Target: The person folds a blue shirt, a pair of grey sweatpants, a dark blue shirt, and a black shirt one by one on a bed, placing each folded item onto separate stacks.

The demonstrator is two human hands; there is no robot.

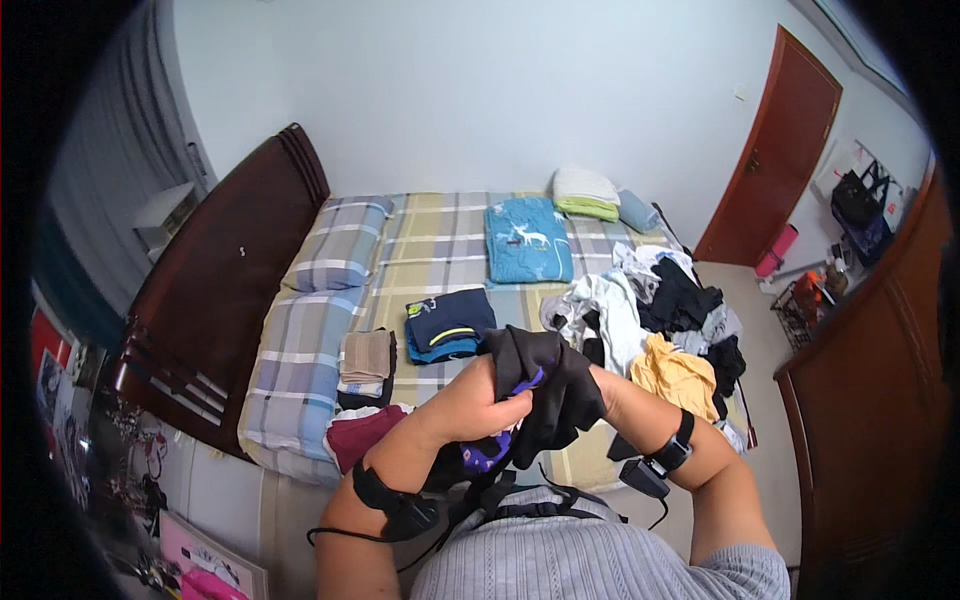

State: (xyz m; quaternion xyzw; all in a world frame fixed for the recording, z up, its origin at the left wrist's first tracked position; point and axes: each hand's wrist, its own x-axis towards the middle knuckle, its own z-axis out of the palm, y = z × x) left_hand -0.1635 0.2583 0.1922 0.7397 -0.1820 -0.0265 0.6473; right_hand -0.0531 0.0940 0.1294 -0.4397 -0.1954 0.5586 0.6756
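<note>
A black garment with a purple pattern hangs bunched between my hands, over the near edge of the bed. My left hand is closed on its left side, the thumb lying across the cloth. The cloth covers my right hand, of which only the wrist shows; its fingers are hidden. Just beyond the garment lies a folded stack of navy and blue clothes. To the left are folded beige and dark cloths and a folded maroon garment. On the right spreads a loose heap with a white garment and a yellow garment.
Two plaid pillows lie by the dark wooden headboard. A folded blue quilt and folded white and green bedding are at the bed's far side. A wooden wardrobe stands right, a red-brown door beyond.
</note>
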